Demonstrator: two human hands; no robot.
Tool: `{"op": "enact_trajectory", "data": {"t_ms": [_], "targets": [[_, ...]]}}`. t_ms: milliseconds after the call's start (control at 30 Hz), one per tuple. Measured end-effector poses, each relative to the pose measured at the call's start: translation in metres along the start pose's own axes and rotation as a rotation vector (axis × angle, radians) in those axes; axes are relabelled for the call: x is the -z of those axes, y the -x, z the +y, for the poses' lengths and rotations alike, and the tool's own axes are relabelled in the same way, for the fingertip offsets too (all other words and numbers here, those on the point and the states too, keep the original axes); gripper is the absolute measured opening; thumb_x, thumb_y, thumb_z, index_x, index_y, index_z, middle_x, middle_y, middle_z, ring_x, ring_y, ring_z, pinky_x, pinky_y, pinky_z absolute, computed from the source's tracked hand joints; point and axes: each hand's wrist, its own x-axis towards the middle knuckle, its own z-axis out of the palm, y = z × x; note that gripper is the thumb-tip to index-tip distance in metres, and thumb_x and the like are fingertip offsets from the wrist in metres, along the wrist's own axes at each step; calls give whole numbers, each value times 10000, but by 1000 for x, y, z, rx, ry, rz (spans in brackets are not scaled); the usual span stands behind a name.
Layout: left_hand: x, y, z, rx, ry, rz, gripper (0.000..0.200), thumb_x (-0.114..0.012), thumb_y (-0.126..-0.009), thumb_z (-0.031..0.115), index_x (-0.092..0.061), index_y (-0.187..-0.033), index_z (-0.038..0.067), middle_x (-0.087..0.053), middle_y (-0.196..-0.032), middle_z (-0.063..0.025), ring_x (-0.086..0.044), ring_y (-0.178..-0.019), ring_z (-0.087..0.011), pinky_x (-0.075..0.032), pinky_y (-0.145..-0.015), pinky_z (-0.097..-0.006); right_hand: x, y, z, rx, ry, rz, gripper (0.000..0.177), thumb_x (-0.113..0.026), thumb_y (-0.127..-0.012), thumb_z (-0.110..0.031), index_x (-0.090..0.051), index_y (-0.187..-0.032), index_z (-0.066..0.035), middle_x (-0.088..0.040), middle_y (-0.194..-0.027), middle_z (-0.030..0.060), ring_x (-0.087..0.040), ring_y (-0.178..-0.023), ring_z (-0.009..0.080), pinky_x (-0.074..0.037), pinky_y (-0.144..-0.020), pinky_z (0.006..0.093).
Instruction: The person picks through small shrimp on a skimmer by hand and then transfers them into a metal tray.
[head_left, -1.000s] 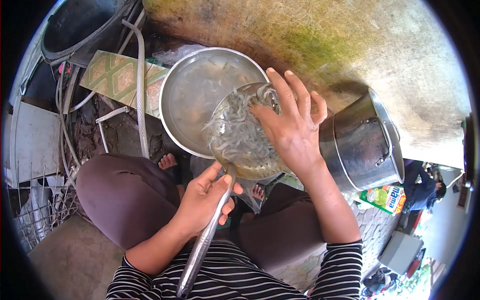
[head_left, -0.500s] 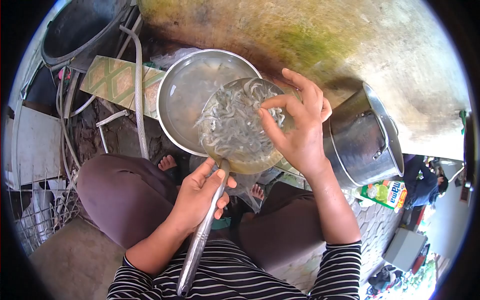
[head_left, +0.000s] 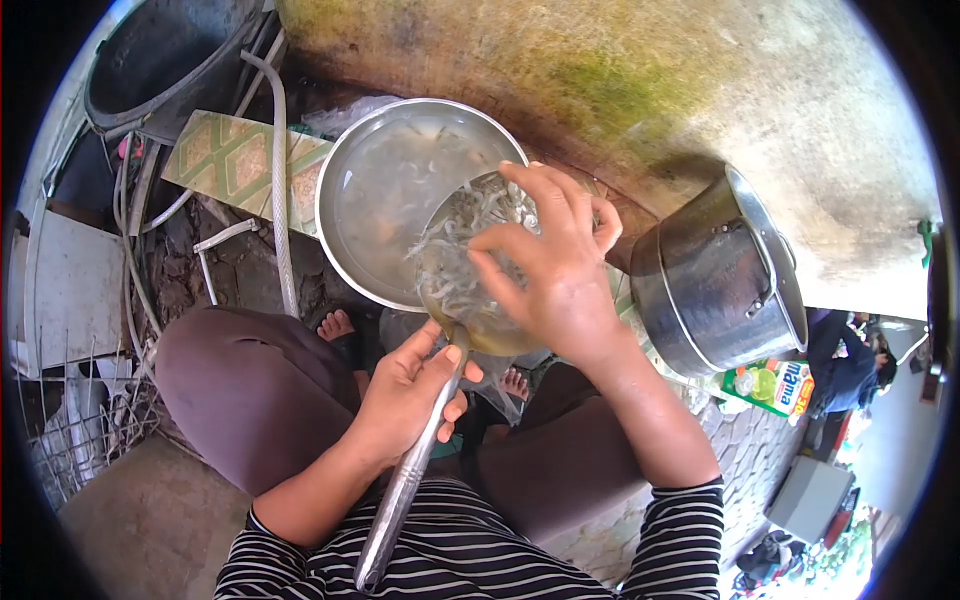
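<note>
A: Nearest the viewer, what do the hands show?

B: Left hand [head_left: 408,395]: closed round the handle of a metal ladle [head_left: 412,470], just below its bowl. Right hand [head_left: 568,285]: over the ladle's bowl, thumb and forefinger drawn narrow, the other fingers raised; whether anything sits between the tips cannot be told.

A: And the shrimp [head_left: 452,250]?

B: Heaped in the ladle, at the near right edge of the basin [head_left: 334,215], some hanging over the lip on the basin's side. Others lie in the basin's cloudy water. Judged from this, the lifting out is partial: one portion raised, another under water. How many have been handled singly is not shown.

A: Which edges bound the movement?

B: The ladle's bowl overlaps the basin's rim in view; contact between them cannot be confirmed. To the basin's right, beyond the right hand, a tilted pot [head_left: 690,295] limits sideways reach. To its left, a hose [head_left: 279,180] crosses a patterned tile [head_left: 222,165]. The widest room is above the basin's water, away from the ladle.

A: Farther out?

B: Behind the basin, a stained wall [head_left: 720,90]; beyond its left side, a dark tub [head_left: 165,108]; far to its right, past the pot, another person [head_left: 850,370].
</note>
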Motion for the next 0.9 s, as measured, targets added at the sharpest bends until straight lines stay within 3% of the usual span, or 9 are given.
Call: {"op": "enact_trajectory", "data": {"t_ms": [800,900], "targets": [[1,-1,-1,20,-25,-37,444,-418,-927,162,-274,-1339,82,-525,-822,-85,-452,-487,-81,-402,-358,-188,-20,1,-5,74,236,-26,84,-657,-626,-159,-599,-686,-163,-478,-1209,55,-425,-1129,218,-226,-898,404],[0,0,0,22,-26,-32,444,-418,-927,160,-274,-1340,81,-526,-821,-84,-452,-485,-80,-402,-357,-188,-19,0,-4,96,197,12,106,-636,-619,-165,-553,-668,-123,-480,-1190,98,-421,-1133,224,-244,-881,401]]}}
